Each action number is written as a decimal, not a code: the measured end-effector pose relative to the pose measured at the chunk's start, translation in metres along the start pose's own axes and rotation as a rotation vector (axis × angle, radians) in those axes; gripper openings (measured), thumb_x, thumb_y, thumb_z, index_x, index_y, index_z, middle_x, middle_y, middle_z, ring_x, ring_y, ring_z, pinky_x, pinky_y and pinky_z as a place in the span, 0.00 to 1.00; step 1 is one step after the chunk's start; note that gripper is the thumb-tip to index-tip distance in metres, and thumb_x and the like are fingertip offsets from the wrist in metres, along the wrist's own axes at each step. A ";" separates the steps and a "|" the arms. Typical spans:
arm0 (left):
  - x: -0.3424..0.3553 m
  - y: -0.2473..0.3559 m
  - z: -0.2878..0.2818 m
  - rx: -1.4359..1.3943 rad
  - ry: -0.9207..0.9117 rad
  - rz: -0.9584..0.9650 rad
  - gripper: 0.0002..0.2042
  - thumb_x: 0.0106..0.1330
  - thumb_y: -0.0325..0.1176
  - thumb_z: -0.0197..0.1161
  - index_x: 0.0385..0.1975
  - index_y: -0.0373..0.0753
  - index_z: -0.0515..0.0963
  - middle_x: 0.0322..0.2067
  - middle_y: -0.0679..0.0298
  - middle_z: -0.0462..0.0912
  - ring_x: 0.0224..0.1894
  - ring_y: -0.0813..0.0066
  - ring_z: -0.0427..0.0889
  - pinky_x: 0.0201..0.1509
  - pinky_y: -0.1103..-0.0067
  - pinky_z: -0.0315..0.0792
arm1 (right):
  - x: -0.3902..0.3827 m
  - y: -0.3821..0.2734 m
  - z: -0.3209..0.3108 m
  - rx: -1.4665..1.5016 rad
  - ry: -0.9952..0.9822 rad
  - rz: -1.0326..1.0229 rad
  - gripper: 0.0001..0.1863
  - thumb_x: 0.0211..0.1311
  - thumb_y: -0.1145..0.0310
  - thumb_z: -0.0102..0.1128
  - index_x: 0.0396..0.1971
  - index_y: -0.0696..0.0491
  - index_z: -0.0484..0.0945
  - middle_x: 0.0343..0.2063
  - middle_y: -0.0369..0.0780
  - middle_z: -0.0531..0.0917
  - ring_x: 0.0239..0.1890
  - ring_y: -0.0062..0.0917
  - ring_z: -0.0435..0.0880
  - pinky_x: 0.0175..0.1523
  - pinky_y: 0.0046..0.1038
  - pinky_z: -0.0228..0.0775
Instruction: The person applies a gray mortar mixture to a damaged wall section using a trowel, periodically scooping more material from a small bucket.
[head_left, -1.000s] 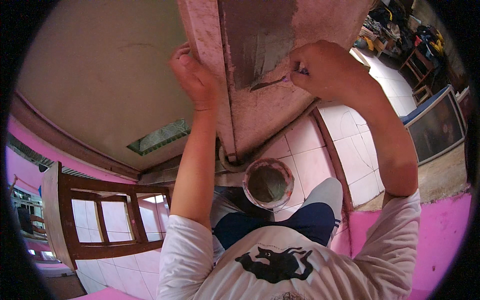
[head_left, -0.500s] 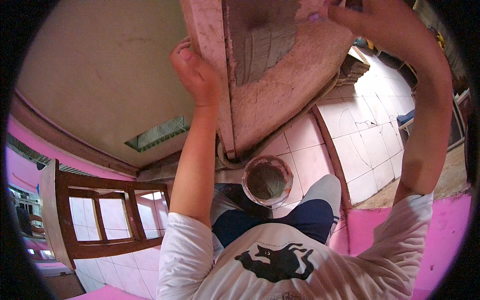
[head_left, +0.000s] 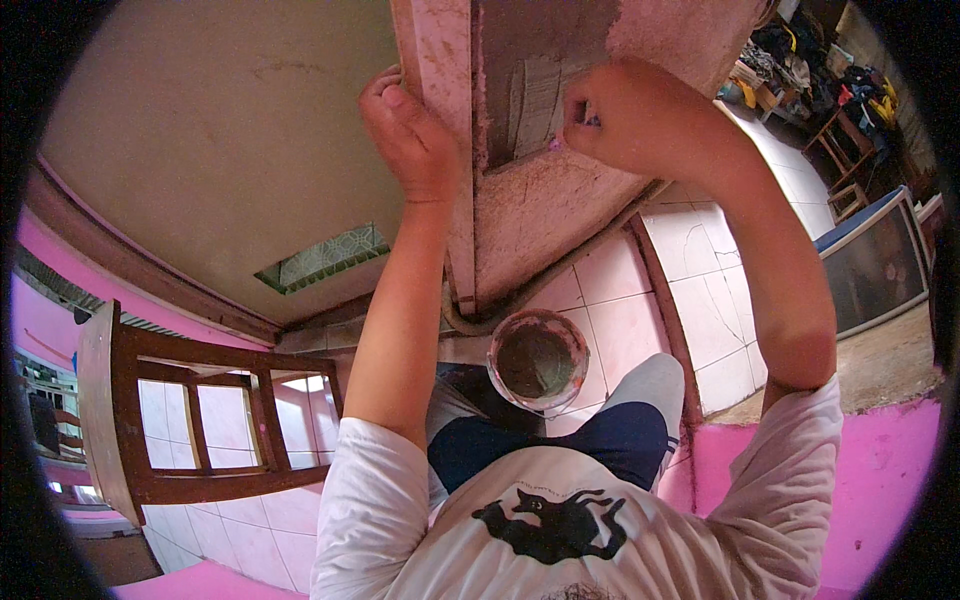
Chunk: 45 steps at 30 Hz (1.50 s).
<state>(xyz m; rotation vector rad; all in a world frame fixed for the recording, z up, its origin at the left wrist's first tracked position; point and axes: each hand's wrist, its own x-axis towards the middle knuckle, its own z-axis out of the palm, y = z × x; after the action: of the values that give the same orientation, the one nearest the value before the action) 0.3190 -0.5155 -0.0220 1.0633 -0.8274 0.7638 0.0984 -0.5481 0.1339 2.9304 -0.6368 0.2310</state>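
My left hand [head_left: 405, 135] is closed round the edge of a long, straight, pinkish board [head_left: 441, 60] at the corner of the wall. To its right, my right hand [head_left: 625, 120] makes a fist in front of a patch of wet grey mortar [head_left: 540, 100] with trowel marks. Bits of purple show at the fist, but the thing held is mostly hidden. Bare, rough pinkish wall [head_left: 560, 215] surrounds the lower part of the patch. Between my knees stands a round bucket [head_left: 576, 386] with grey mortar [head_left: 535, 365] inside.
A brown wooden frame with open panes [head_left: 255, 420] stands at the left. A broad grey-brown surface [head_left: 230, 130] fills the upper left. Piled clothes [head_left: 860, 100] and a dark framed panel [head_left: 880, 280] are at the right, beyond cracked white tiles [head_left: 700, 250].
My right hand has come down and left across the wall, to the lower part of the mortar patch. The left hand keeps its hold on the board; the view has shifted slightly.
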 end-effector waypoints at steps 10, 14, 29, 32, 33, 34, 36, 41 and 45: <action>-0.001 -0.003 0.000 -0.014 0.003 -0.058 0.22 0.82 0.46 0.39 0.46 0.29 0.71 0.45 0.46 0.76 0.47 0.48 0.76 0.56 0.64 0.68 | -0.012 -0.024 -0.099 0.038 -0.004 0.009 0.17 0.62 0.58 0.64 0.38 0.58 0.87 0.31 0.46 0.88 0.34 0.33 0.87 0.42 0.33 0.78; -0.001 0.000 0.002 -0.025 -0.020 -0.041 0.22 0.82 0.46 0.39 0.46 0.29 0.71 0.44 0.45 0.76 0.46 0.48 0.76 0.55 0.63 0.68 | -0.026 -0.027 -0.135 0.136 -0.023 0.078 0.19 0.63 0.57 0.64 0.39 0.59 0.87 0.29 0.45 0.87 0.33 0.29 0.86 0.42 0.33 0.78; 0.001 0.006 0.001 -0.014 -0.001 -0.029 0.21 0.82 0.43 0.40 0.46 0.29 0.71 0.45 0.43 0.77 0.48 0.45 0.76 0.56 0.62 0.68 | 0.003 0.035 -0.019 0.039 0.059 -0.114 0.11 0.59 0.65 0.65 0.35 0.56 0.87 0.32 0.48 0.86 0.33 0.37 0.85 0.43 0.34 0.76; 0.000 -0.002 -0.009 0.009 -0.043 -0.104 0.20 0.82 0.43 0.40 0.46 0.29 0.71 0.45 0.44 0.77 0.48 0.46 0.76 0.56 0.63 0.68 | -0.006 0.013 -0.061 0.038 0.084 -0.156 0.15 0.62 0.61 0.64 0.38 0.58 0.87 0.30 0.45 0.87 0.33 0.31 0.86 0.41 0.32 0.77; 0.003 -0.004 -0.010 0.014 -0.021 -0.070 0.21 0.82 0.43 0.40 0.46 0.28 0.71 0.45 0.44 0.77 0.48 0.47 0.76 0.56 0.63 0.68 | -0.004 0.011 -0.077 0.046 0.046 -0.119 0.16 0.63 0.60 0.64 0.40 0.58 0.87 0.30 0.44 0.87 0.32 0.30 0.86 0.40 0.31 0.78; 0.002 -0.002 -0.004 -0.004 -0.002 -0.047 0.21 0.82 0.43 0.40 0.47 0.28 0.71 0.45 0.45 0.77 0.47 0.48 0.77 0.56 0.64 0.69 | -0.006 0.011 -0.095 0.037 0.003 -0.060 0.17 0.64 0.59 0.63 0.41 0.58 0.87 0.30 0.43 0.88 0.32 0.28 0.86 0.40 0.30 0.78; -0.003 0.006 0.012 -0.070 -0.004 -0.056 0.21 0.82 0.43 0.40 0.47 0.29 0.71 0.45 0.46 0.77 0.47 0.50 0.77 0.56 0.64 0.69 | -0.025 -0.003 -0.126 -0.040 0.036 0.084 0.18 0.64 0.58 0.63 0.43 0.57 0.87 0.29 0.42 0.88 0.31 0.26 0.86 0.39 0.29 0.78; 0.000 0.006 -0.003 -0.039 -0.025 -0.085 0.20 0.83 0.43 0.40 0.47 0.29 0.71 0.45 0.48 0.77 0.47 0.53 0.77 0.55 0.66 0.69 | -0.027 -0.018 -0.129 -0.037 0.091 0.362 0.18 0.62 0.58 0.65 0.40 0.58 0.87 0.29 0.43 0.88 0.31 0.29 0.87 0.38 0.32 0.77; -0.001 0.006 -0.004 -0.037 -0.016 -0.077 0.20 0.83 0.42 0.39 0.48 0.29 0.71 0.46 0.48 0.77 0.47 0.53 0.77 0.56 0.67 0.69 | -0.029 0.066 -0.053 0.134 0.160 -0.161 0.10 0.60 0.65 0.65 0.34 0.56 0.86 0.29 0.45 0.84 0.34 0.30 0.85 0.41 0.31 0.75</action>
<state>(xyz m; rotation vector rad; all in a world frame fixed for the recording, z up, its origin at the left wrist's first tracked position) 0.3143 -0.5100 -0.0209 1.0638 -0.8067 0.6735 0.0382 -0.5871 0.1870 3.0292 -0.3746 0.5017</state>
